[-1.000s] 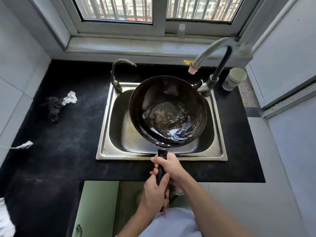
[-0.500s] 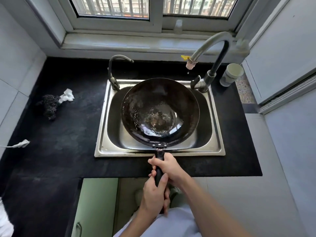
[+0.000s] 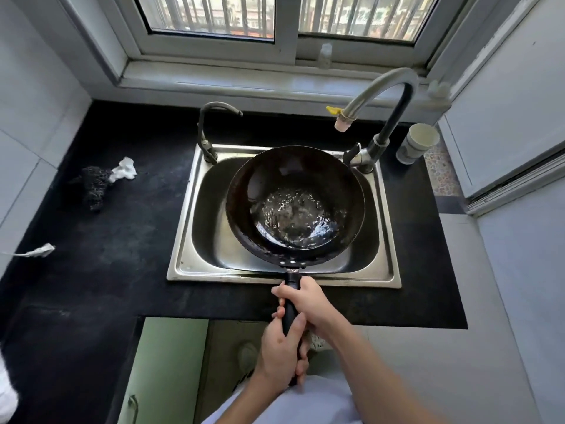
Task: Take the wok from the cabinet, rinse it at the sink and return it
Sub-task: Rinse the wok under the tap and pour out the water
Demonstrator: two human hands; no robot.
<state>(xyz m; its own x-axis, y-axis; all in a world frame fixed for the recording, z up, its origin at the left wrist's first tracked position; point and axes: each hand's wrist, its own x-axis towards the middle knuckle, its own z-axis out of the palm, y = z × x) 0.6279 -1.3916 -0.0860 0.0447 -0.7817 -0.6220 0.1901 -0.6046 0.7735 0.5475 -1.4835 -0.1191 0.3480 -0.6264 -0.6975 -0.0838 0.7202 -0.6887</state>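
Observation:
The black wok hangs over the steel sink, held level, with a shallow pool of water glinting in its bottom. Its long black handle points toward me. My right hand grips the handle just behind the bowl. My left hand grips the handle's near end, below the right hand. The tall faucet arches over the sink's back right corner; its spout is above and behind the wok rim, and no water runs from it.
A second, small tap stands at the sink's back left. A white cup sits right of the faucet. On the black counter lie a dark scrubber and crumpled paper. A green cabinet door is below.
The wok has tilted and swirled over the sink, shifting slightly left and then back to centre. The water inside has moved around the bottom. Both hands kept their grip.

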